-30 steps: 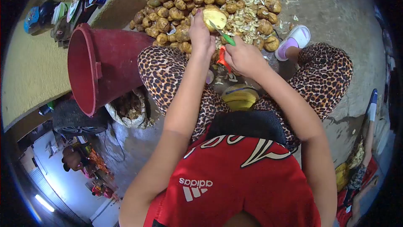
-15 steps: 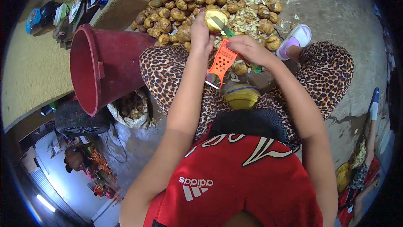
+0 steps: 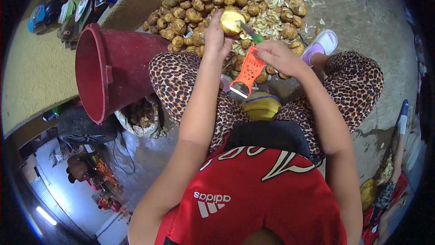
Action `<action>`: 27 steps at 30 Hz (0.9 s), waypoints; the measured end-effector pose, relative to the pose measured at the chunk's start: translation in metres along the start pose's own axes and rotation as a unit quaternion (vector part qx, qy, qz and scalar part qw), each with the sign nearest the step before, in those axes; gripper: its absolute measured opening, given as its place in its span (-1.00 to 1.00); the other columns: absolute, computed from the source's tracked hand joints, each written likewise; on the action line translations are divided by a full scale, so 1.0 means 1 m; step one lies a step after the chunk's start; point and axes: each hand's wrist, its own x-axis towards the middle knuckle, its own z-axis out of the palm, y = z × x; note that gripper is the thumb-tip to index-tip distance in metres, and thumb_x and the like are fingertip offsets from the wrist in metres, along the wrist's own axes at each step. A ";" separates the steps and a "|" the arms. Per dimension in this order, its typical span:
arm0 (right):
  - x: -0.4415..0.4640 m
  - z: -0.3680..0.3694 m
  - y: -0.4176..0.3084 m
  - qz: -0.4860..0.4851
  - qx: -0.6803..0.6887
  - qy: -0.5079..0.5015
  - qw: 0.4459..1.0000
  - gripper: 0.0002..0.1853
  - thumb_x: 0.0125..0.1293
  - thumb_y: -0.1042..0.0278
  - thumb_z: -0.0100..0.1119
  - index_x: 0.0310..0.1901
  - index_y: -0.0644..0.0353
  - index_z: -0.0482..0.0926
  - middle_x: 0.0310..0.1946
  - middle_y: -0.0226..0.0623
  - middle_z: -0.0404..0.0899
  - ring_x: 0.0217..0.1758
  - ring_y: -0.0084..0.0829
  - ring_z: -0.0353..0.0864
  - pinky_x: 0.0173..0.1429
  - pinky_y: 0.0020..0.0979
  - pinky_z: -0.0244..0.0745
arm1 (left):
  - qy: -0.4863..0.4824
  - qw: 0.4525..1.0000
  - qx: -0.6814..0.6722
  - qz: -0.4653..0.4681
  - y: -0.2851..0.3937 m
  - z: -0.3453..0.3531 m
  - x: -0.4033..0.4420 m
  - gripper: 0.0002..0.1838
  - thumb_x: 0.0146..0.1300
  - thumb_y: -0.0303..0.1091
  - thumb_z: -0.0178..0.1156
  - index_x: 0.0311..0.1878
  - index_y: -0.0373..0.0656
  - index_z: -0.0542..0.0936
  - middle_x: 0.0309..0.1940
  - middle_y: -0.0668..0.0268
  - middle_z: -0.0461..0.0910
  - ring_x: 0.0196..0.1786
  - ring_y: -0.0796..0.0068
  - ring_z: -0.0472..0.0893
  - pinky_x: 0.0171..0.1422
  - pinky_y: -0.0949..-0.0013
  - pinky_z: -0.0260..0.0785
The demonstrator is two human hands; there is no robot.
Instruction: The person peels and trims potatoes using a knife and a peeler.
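My left hand (image 3: 216,36) is closed on a peeled, pale yellow potato (image 3: 232,22) in front of the heap. Closed around a green-handled knife (image 3: 250,32) and an orange peeler (image 3: 250,69), my right hand (image 3: 281,57) is just to the right. The knife's blade points at the potato's right side. The peeler hangs below my fingers, its metal end toward me. Behind both hands lies a heap of brown potatoes (image 3: 195,5), with pale peelings (image 3: 267,21) scattered on its right part.
A large red bucket (image 3: 131,64) lies tipped at the left, beside a white sack (image 3: 147,127). Below my hands is a yellow container (image 3: 261,106) between my legs. A tyre (image 3: 84,125) is at the lower left. Other people (image 3: 79,169) are visible farther left; another person's arm (image 3: 399,150) shows right.
My right hand has moved right and slightly down, drawing the knife back from the potato's face. The orange peeler has swung into fuller view. My left hand has stayed nearly still.
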 end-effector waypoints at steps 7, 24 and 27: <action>0.001 0.010 -0.010 0.176 0.267 -0.015 0.947 -0.74 0.27 0.18 -0.09 -0.45 0.14 0.45 -0.74 -0.55 0.29 -0.77 -0.71 0.19 -0.68 -0.61 0.07 | -0.023 0.999 -0.024 -0.010 0.004 0.007 -0.005 -0.56 0.36 -0.04 -0.18 -0.04 -0.25 0.43 -0.19 0.19 0.56 -0.14 0.33 0.57 -0.05 0.22 0.46; -0.004 -0.030 -0.008 0.228 0.266 0.155 0.924 -0.68 0.25 0.18 -0.13 -0.32 0.30 0.48 -0.64 -0.32 0.42 -0.66 -0.53 0.34 -0.57 -0.50 0.23 | 0.026 0.983 0.148 0.106 -0.004 -0.003 0.005 -0.58 0.34 -0.06 -0.11 -0.05 -0.27 0.40 -0.20 0.23 0.50 -0.14 0.42 0.53 -0.06 0.35 0.39; -0.009 -0.045 0.002 0.126 -0.060 0.129 0.982 -0.70 0.28 0.22 -0.13 -0.38 0.33 0.44 -0.59 -0.29 0.39 -0.51 -0.50 0.34 -0.37 -0.43 0.28 | 0.062 0.942 0.272 0.184 0.003 -0.003 0.002 -0.60 0.35 -0.08 -0.11 -0.10 -0.29 0.41 -0.25 0.25 0.49 -0.22 0.49 0.50 -0.09 0.40 0.35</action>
